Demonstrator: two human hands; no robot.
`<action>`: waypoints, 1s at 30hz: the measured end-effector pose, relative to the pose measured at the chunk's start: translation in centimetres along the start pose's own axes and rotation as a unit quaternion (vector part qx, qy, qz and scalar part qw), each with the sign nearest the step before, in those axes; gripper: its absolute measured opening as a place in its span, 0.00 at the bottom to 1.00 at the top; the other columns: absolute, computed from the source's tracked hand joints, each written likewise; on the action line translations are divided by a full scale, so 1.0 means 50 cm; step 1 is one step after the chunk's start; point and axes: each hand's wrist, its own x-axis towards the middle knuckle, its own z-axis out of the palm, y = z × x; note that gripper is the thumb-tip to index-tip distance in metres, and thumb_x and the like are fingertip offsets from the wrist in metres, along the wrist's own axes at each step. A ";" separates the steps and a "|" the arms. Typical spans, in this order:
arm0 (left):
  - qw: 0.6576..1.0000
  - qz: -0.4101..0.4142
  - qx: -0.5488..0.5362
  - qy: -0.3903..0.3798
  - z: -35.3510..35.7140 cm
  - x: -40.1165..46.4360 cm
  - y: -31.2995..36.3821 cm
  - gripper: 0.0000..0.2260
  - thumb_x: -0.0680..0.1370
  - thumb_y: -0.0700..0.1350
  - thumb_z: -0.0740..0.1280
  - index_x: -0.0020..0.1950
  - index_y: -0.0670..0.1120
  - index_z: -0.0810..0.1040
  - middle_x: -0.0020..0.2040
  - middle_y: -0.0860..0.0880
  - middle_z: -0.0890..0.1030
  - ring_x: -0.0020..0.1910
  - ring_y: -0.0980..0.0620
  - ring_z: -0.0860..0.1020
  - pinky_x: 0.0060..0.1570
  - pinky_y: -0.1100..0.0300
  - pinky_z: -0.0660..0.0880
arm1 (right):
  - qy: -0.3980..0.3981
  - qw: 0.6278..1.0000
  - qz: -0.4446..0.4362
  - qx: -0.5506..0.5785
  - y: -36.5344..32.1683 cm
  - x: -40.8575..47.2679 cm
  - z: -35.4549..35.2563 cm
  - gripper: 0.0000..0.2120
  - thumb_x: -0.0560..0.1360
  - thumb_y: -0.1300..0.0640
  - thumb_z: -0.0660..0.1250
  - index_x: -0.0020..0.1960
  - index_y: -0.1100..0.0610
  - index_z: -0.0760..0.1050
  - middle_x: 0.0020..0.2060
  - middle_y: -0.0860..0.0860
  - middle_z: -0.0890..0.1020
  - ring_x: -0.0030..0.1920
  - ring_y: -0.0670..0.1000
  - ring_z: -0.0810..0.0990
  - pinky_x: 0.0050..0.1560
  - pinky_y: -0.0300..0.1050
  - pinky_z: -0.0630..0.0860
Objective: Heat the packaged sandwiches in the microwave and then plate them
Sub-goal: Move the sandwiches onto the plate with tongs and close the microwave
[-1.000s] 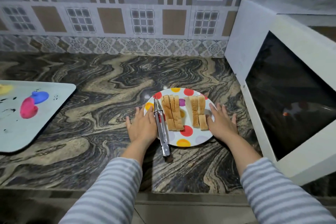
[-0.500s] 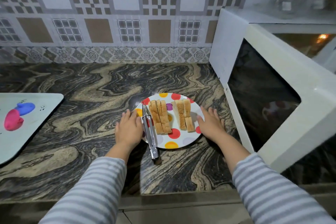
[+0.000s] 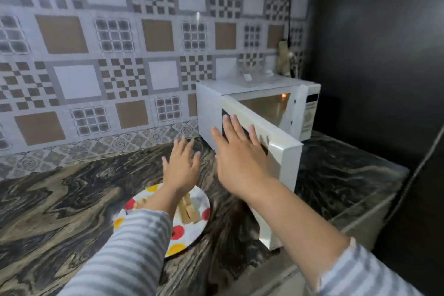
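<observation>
A white microwave (image 3: 240, 90) stands on the marble counter at the right with its door (image 3: 278, 149) swung open toward me. My right hand (image 3: 236, 151) is raised with straight fingers, flat against the door's outer face. My left hand (image 3: 181, 164) hovers open above the counter, past the polka-dot plate (image 3: 192, 230). Sandwich pieces (image 3: 188, 210) lie on that plate, partly hidden by my left forearm. The tongs are not visible.
Patterned tiles cover the wall behind the marble counter (image 3: 60, 199). A dark wall closes off the right side. Clear packaging and a small object sit on top of the microwave (image 3: 254, 74). The counter's front edge runs along the lower right.
Both hands have left the plate's sides and risen. My right hand now lies against the microwave door. The view has swung up and to the right.
</observation>
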 end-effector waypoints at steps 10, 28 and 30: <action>0.972 0.207 -0.112 -0.014 0.060 0.050 0.223 0.23 0.83 0.57 0.44 0.78 0.58 0.52 0.79 0.57 0.48 0.77 0.59 0.43 0.74 0.41 0.42 | 0.061 0.972 0.182 -0.136 0.116 -0.032 -0.023 0.38 0.80 0.47 0.57 0.77 0.49 0.33 0.76 0.60 0.35 0.75 0.61 0.30 0.71 0.67 0.36; 0.972 0.197 0.062 0.115 0.319 0.218 0.422 0.30 0.78 0.63 0.39 0.79 0.55 0.49 0.80 0.52 0.46 0.77 0.52 0.37 0.72 0.37 0.37 | 0.037 0.982 0.167 -0.075 0.605 0.097 0.036 0.32 0.80 0.43 0.56 0.78 0.45 0.44 0.79 0.51 0.45 0.77 0.57 0.38 0.73 0.66 0.38; 0.973 0.173 0.085 0.124 0.348 0.248 0.442 0.30 0.78 0.63 0.39 0.79 0.54 0.47 0.80 0.52 0.44 0.77 0.50 0.36 0.71 0.36 0.35 | 0.020 0.988 0.142 -0.056 0.668 0.140 0.050 0.33 0.80 0.42 0.56 0.78 0.45 0.43 0.79 0.51 0.45 0.77 0.56 0.39 0.72 0.66 0.38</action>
